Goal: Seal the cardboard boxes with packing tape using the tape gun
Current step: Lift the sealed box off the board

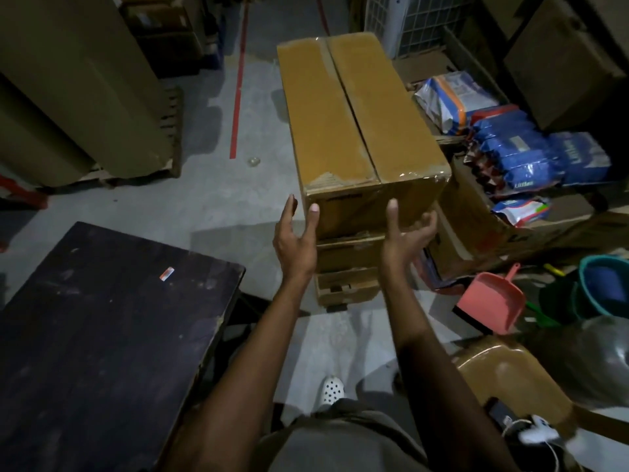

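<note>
Your landmark: pink dustpan [490, 298] on the floor | teal bucket [606, 284] just to its right | brown chair [510, 376] near it, toward you | blue packets [531, 158] piled beyond it | dark surface [102, 335] well to its left, orange sticker [166, 273] on top | red floor line [237, 97] far beyond it, leftward

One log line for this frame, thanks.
left hand: open | right hand: open | box: flaps closed, atop stack | tape gun: unseen

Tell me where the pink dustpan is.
In the head view the pink dustpan sits low on the right, between the stack of cardboard boxes and the teal bucket.
</note>
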